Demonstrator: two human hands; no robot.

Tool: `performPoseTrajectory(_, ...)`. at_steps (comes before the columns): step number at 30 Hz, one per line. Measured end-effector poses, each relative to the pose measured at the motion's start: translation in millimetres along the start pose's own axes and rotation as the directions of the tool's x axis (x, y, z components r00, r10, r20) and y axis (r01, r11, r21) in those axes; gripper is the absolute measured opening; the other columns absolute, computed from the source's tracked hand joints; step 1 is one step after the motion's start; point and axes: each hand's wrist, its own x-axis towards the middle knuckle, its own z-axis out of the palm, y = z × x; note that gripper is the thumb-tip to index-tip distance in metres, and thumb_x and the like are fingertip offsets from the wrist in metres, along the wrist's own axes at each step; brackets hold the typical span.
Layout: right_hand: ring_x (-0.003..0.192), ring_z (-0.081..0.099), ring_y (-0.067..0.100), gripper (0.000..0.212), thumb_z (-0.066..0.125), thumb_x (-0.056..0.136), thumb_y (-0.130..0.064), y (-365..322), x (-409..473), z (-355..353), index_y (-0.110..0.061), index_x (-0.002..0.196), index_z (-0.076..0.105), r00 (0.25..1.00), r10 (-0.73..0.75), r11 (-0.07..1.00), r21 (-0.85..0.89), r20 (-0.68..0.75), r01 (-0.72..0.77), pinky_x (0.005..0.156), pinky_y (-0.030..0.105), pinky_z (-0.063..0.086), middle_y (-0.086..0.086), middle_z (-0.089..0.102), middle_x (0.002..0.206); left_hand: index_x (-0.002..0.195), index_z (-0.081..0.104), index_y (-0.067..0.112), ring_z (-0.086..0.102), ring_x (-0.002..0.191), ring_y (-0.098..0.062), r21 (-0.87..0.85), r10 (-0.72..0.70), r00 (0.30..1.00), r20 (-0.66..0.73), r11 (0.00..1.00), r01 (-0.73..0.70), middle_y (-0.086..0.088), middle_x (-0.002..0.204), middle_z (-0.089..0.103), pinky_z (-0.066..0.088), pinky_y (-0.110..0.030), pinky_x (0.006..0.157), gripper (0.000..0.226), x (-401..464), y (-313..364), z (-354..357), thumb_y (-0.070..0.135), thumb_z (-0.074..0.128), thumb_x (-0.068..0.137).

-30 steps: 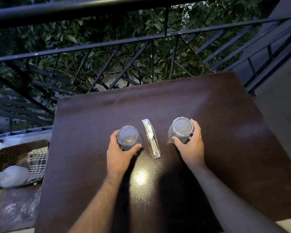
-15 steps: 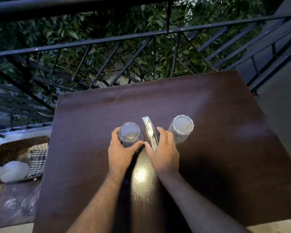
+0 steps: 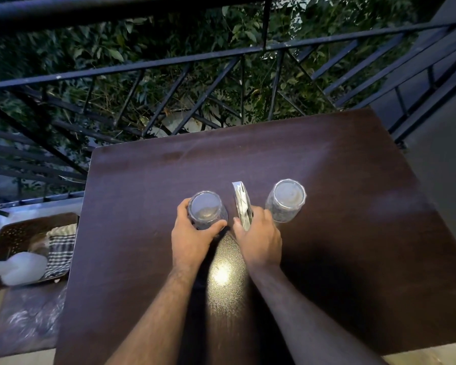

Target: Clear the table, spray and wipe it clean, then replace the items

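Note:
On the dark brown table (image 3: 340, 180) stand two clear glasses with a shiny metal napkin holder (image 3: 239, 198) upright between them. My left hand (image 3: 192, 238) is wrapped around the left glass (image 3: 205, 209). My right hand (image 3: 259, 237) pinches the near end of the napkin holder between thumb and fingers. The right glass (image 3: 287, 200) stands alone just right of that hand, untouched.
Low at the left, a brown tray (image 3: 13, 230) holds a white spray bottle (image 3: 24, 268) and a checked cloth (image 3: 61, 248). A black metal railing (image 3: 221, 56) runs close behind the table's far edge, with foliage beyond. A grey wall (image 3: 445, 154) stands at the right.
My right hand let go of the right glass, moved left and took hold of the napkin holder. My left hand stayed on the left glass.

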Motion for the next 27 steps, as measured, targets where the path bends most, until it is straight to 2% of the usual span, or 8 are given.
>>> performPoseTrajectory(3,0.100,0.066,0.029,0.069,0.066,0.077,-0.066,2.3,-9.9,-5.0,-0.021,0.128,0.057,0.995,-0.006,0.999,0.048,-0.100,0.010,0.078,0.041,0.054,0.000,0.059,0.112,0.122,0.044,0.046,0.067,0.098,0.003,-0.022,0.005,1.000,0.002,1.000,-0.005,0.019,0.112,0.069,0.051,-0.016,0.085,0.082,1.1,-3.7,0.2,0.040,0.095,0.058)
performPoseTrajectory(6,0.085,0.061,0.028,0.054,0.067,0.077,-0.055,18.3,-20.5,-15.7,-0.011,0.109,0.061,0.913,-0.171,0.952,0.176,-0.370,0.250,0.069,0.044,0.055,0.003,0.056,0.098,0.134,0.040,0.043,0.066,0.110,-0.005,-0.031,0.021,1.000,0.021,0.999,-0.020,0.016,0.123,0.066,0.052,-0.033,0.102,0.096,-0.6,-6.2,0.1,0.045,0.093,0.054)
performPoseTrajectory(9,0.096,0.055,0.035,0.058,0.071,0.077,-0.045,35.3,-6.5,-31.4,-0.001,0.112,0.061,0.818,-0.205,0.947,0.100,-0.538,0.304,0.086,0.049,0.048,0.013,0.056,0.107,0.141,0.036,0.041,0.063,0.116,-0.008,-0.028,0.035,0.999,0.026,0.999,-0.035,0.014,0.130,0.062,0.049,-0.033,0.105,0.102,-3.0,-3.1,1.5,0.047,0.092,0.056)
performPoseTrajectory(12,0.131,0.044,0.036,0.090,0.081,0.067,-0.046,41.2,19.3,-40.7,-0.010,0.142,0.046,0.911,-0.028,0.981,0.165,-0.412,0.104,0.107,0.050,0.035,0.016,0.045,0.141,0.138,0.041,0.038,0.065,0.109,-0.010,-0.023,0.029,1.000,-0.004,0.999,-0.029,0.016,0.123,0.062,0.049,-0.026,0.097,0.089,-3.9,-0.5,1.6,0.034,0.092,0.065)
performPoseTrajectory(15,0.140,0.039,0.024,0.094,0.085,0.069,-0.038,51.0,37.9,-46.3,-0.022,0.149,0.038,0.978,-0.067,0.953,0.278,-0.195,0.120,0.117,0.050,0.034,0.005,0.041,0.149,0.138,0.042,0.035,0.064,0.106,-0.011,-0.006,0.017,1.000,0.007,1.000,-0.017,0.014,0.122,0.062,0.050,-0.029,0.100,0.089,-3.1,3.7,-0.6,0.030,0.092,0.065)
performPoseTrajectory(20,0.153,0.016,0.025,0.082,0.051,0.086,-0.060,60.3,37.4,-54.0,-0.018,0.154,0.032,0.968,-0.155,0.968,0.163,-0.197,0.189,0.124,0.046,0.016,0.006,0.031,0.161,0.157,0.017,0.029,0.024,0.152,-0.017,0.129,0.126,0.988,0.089,0.982,-0.137,0.003,0.163,0.029,0.022,-0.042,0.125,0.121,-7.7,6.5,-11.6,0.064,0.082,0.061)
performPoseTrajectory(23,0.154,0.014,0.027,0.063,0.037,0.097,-0.042,38.5,50.9,-73.5,-0.011,0.152,0.037,0.932,-0.315,0.945,0.031,-0.177,0.325,0.125,0.048,0.013,0.009,0.033,0.161,0.160,0.020,0.016,0.003,0.156,-0.017,0.322,0.314,0.948,0.057,0.893,-0.316,-0.002,0.169,0.015,0.002,-0.042,0.127,0.090,-1.3,21.9,-28.4,0.060,0.055,0.090)
performPoseTrajectory(27,0.155,0.002,0.031,0.063,0.047,0.096,-0.015,-14.7,85.8,-110.3,-0.009,0.156,0.028,0.883,-0.468,0.881,-0.107,-0.043,0.462,0.125,0.049,0.006,0.008,0.022,0.165,0.159,0.024,0.008,0.007,0.156,-0.022,0.410,0.427,0.904,-0.002,0.825,-0.389,-0.008,0.168,0.018,0.003,-0.041,0.127,0.069,24.0,71.8,-60.5,0.045,0.037,0.102)
